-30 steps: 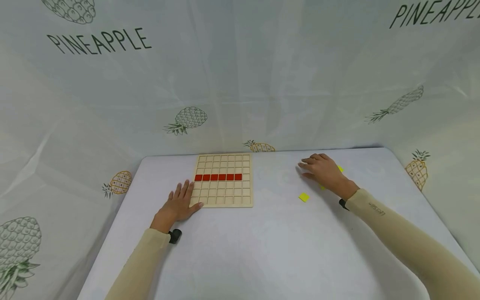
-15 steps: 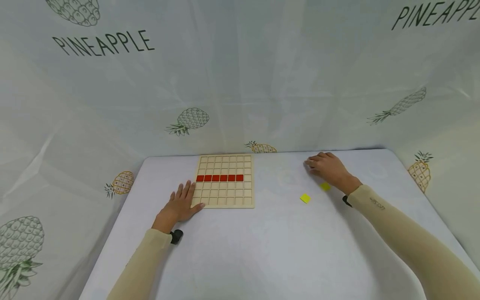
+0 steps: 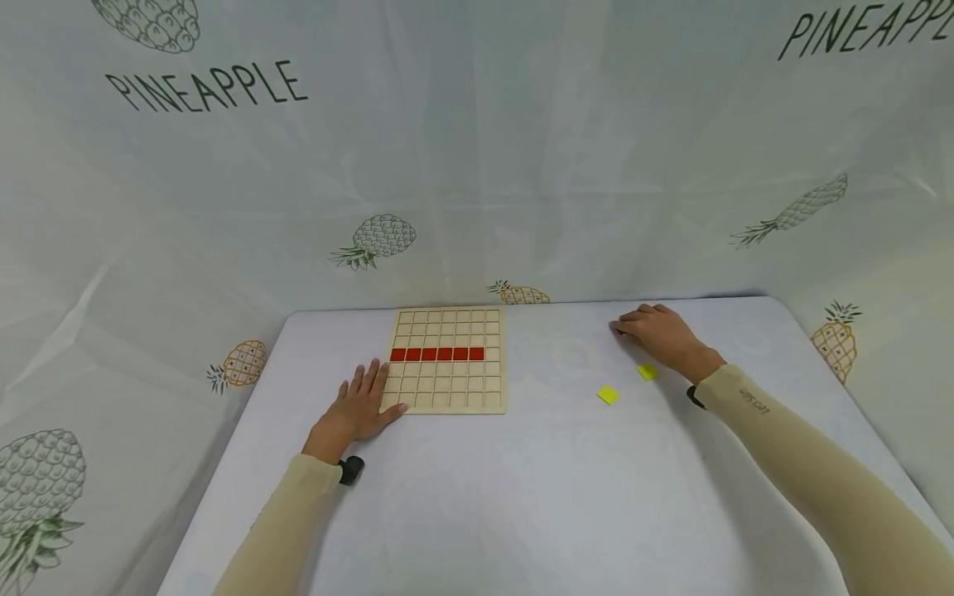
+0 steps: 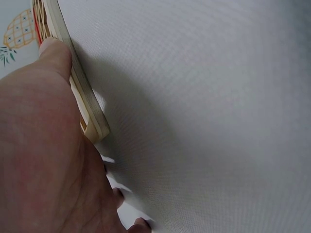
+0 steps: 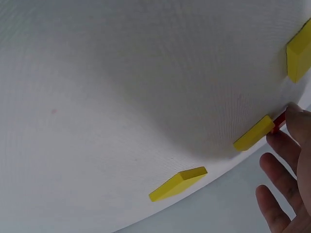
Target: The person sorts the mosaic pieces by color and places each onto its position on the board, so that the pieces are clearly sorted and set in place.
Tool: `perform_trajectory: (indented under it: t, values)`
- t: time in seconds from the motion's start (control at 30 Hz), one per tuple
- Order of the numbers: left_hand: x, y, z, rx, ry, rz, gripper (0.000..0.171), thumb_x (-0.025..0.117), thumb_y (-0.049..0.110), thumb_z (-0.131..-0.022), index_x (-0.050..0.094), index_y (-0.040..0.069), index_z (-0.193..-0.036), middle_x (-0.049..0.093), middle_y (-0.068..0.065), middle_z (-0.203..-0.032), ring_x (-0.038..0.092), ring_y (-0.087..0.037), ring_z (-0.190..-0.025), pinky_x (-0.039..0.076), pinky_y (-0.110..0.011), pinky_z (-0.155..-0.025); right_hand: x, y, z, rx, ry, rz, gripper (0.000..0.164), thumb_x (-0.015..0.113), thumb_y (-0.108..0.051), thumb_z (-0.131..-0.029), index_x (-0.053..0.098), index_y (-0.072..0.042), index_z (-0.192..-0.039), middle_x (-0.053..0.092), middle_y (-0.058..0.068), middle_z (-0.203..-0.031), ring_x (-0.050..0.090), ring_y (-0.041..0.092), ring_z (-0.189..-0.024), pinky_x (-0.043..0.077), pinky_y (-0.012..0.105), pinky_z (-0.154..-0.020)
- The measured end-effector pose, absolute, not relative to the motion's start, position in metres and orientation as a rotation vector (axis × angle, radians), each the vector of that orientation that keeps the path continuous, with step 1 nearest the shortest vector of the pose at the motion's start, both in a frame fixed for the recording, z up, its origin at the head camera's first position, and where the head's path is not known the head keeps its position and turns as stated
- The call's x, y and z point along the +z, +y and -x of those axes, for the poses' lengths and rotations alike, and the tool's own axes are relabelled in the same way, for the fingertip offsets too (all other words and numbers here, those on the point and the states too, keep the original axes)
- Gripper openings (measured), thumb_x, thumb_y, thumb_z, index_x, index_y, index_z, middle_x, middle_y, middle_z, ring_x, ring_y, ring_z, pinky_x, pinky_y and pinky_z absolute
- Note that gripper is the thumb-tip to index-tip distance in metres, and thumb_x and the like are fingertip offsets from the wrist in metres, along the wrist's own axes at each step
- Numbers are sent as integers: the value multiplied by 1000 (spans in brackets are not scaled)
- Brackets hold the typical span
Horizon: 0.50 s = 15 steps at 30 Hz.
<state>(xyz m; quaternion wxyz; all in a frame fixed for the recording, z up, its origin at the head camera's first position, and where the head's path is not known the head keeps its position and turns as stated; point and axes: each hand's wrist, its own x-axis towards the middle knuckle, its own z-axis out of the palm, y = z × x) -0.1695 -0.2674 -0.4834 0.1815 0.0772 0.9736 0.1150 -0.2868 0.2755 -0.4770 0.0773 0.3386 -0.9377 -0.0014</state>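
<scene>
My left hand [image 3: 356, 407] lies flat with spread fingers at the left side of a wooden grid board [image 3: 447, 401]; its thumb rests on the front-left corner. A row of red square tiles [image 3: 437, 354] crosses the board. In the right wrist view, the thumb and index finger of my right hand [image 5: 296, 160] pinch a red tile [image 5: 279, 121], while the other fingers are loosely bent. Close to that hand lie yellow tiles, one beneath the wrist [image 3: 647, 372] and another nearer the front [image 3: 608, 395]. A further yellow tile [image 5: 254, 133] shows only in the right wrist view.
The white table [image 3: 484, 497] meets a pineapple-printed curtain [image 3: 596, 165] along its back edge, with more curtain on both sides. The board stands at the table's back, left of the right hand.
My right hand has shifted slightly right, its fingers drawing together on the red tile. The hand now covers the far yellow tile; the one near the wrist shows more. The left hand stays put.
</scene>
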Motion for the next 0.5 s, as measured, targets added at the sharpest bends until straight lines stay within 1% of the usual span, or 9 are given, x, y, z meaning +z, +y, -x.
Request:
perform_trajectory:
  t: [0.13,0.27,0.43,0.5]
  values:
    - [-473,-263,166,369,2739,-201,91,57,46,-108,11,-9,-165,4,-31,-173,3,-53,-159,8,-69,-126,-479,275,289,-21,-2796,-1016,29,75,-7,-97,77,-4,-126,77,15,-119,68,38,-113,54,55,-98]
    - [-470,-262,164,381,2739,-205,92,57,46,-107,12,-9,-165,4,-31,-173,3,-53,-160,7,-69,-126,-481,273,290,-75,-2763,-1015,26,78,-6,-94,80,-6,-120,77,12,-109,68,35,-105,56,52,-93]
    - [-470,-262,163,402,2739,-214,92,56,49,-107,11,-8,-165,4,-31,-174,2,-53,-160,6,-69,-126,-481,271,287,-139,-2740,-1029,20,78,-2,-92,81,-9,-111,74,11,-102,66,33,-100,56,48,-89]
    - [-472,-263,164,378,2746,-220,94,53,53,-107,11,-7,-166,3,-30,-174,2,-52,-160,7,-69,-126,-481,271,286,-154,-2740,-1032,21,79,0,-91,80,-9,-109,74,11,-101,66,33,-99,56,48,-89]
